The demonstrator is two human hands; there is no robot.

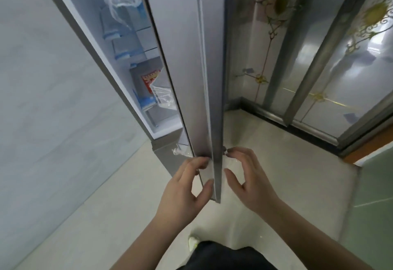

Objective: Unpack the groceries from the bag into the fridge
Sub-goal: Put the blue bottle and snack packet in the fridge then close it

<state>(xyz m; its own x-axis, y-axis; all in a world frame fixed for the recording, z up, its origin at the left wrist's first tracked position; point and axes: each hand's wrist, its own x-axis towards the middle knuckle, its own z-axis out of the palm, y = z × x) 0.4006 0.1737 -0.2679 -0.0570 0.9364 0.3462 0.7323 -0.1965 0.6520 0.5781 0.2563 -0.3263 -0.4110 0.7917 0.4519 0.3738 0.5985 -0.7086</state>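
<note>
The grey fridge door stands ajar, seen edge-on from above. My left hand grips its lower edge, fingertips and thumb pressed on the inner side. On the outer side, my right hand hovers with fingers spread, and I cannot tell what the pale whitish patch between its fingers is. Through the gap, the fridge interior shows blue-trimmed shelves, a red-labelled packet and clear plastic wrap. No grocery bag is in view.
A pale wall runs along the left of the fridge. Sliding glass doors with gold patterns stand at the right on a metal track. A green surface lies at the far right. A clear plastic scrap sits at the fridge's base.
</note>
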